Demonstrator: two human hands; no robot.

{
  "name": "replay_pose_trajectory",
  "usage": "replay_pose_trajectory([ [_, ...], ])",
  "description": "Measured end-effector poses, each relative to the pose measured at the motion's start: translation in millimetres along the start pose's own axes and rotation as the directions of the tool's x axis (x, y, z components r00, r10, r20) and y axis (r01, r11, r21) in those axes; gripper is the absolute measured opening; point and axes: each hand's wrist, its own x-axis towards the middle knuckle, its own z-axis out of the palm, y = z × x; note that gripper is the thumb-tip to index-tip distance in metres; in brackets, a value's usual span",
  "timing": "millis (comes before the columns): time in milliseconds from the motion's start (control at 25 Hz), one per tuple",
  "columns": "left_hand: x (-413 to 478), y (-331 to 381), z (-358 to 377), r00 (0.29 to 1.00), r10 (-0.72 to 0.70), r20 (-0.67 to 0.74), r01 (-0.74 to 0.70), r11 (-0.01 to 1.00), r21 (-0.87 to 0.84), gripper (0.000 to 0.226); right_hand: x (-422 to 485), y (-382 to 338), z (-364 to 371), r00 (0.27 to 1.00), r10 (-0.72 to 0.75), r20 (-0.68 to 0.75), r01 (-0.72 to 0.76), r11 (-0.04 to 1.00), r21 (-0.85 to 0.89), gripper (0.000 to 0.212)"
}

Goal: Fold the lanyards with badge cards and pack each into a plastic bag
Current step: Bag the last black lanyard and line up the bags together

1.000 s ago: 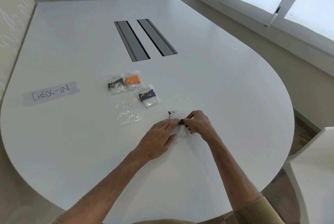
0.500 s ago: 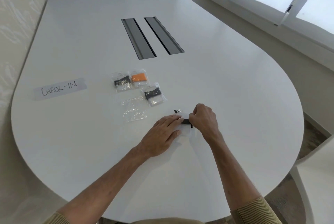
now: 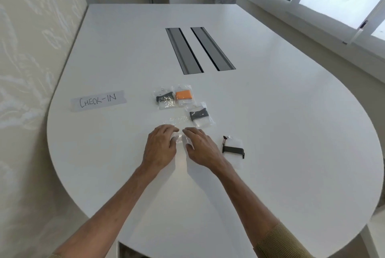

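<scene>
The folded lanyard with badge card (image 3: 233,149) lies flat on the table (image 3: 291,132), just to the right of the right hand (image 3: 201,147) and not touching it. A black strap is wrapped across a white card, and a small metal clip shows at its far left corner.

An empty plastic bag (image 3: 178,139) lies between the two hands. The left hand (image 3: 160,147) rests palm down with its fingertips on the bag's left part. The right hand rests palm down with its fingers extended onto the bag's right part. Neither hand is closed around anything. More clear plastic continues beyond the fingertips; whether it is one bag or several cannot be told.

Beyond the right hand's fingertips lies a packed bag with a dark lanyard (image 3: 199,115). Farther out, beyond both hands, two more lie side by side: a packed bag with a black lanyard (image 3: 164,99) and a packed bag with an orange lanyard (image 3: 183,95).

Well to the left of the left hand, a paper label reading CHECK-IN (image 3: 98,100) lies on the table. Two cable slots (image 3: 184,50) are set into the table, far beyond the hands.
</scene>
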Motion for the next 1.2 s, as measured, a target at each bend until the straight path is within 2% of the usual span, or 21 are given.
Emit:
replay_pose_trajectory([
  [120, -2, -20, -9, 0.999, -0.028, 0.045, 0.025, 0.997, 0.068, 0.028, 3, -5, 14, 1.0, -0.004, 0.0, 0.004, 0.995, -0.095, 0.046],
  [280, -3, -29, -14, 0.996, -0.078, 0.032, 0.077, 0.996, 0.044, 0.02, 0, -14, 18, 1.0, -0.003, -0.022, 0.001, 0.997, -0.078, 0.038],
  [480, 4, -26, -15, 0.98, -0.192, 0.054, 0.19, 0.981, 0.04, 0.047, -6, -29, 20, 1.0, -0.008, -0.011, 0.008, 1.0, -0.007, 0.028],
  [800, 16, -16, -14, 0.934, -0.322, 0.153, 0.341, 0.933, -0.119, 0.052, -7, -35, 17, 1.0, -0.018, -0.007, 0.018, 0.999, 0.042, 0.029],
  [1040, 17, -5, -24, 0.932, -0.324, 0.162, 0.36, 0.876, -0.32, 0.048, -9, -32, 9, 1.0, -0.006, -0.029, 0.01, 0.994, 0.113, 0.026],
  [1120, 16, 2, -27, 0.931, -0.313, 0.19, 0.363, 0.855, -0.37, 0.049, -8, -30, -1, 0.993, 0.048, -0.104, -0.026, 0.979, 0.202, 0.023],
  [1200, 16, 9, -28, 0.933, -0.291, 0.213, 0.356, 0.84, -0.409, 0.049, -8, -24, -15, 0.947, 0.145, -0.288, -0.052, 0.95, 0.308, 0.016],
])
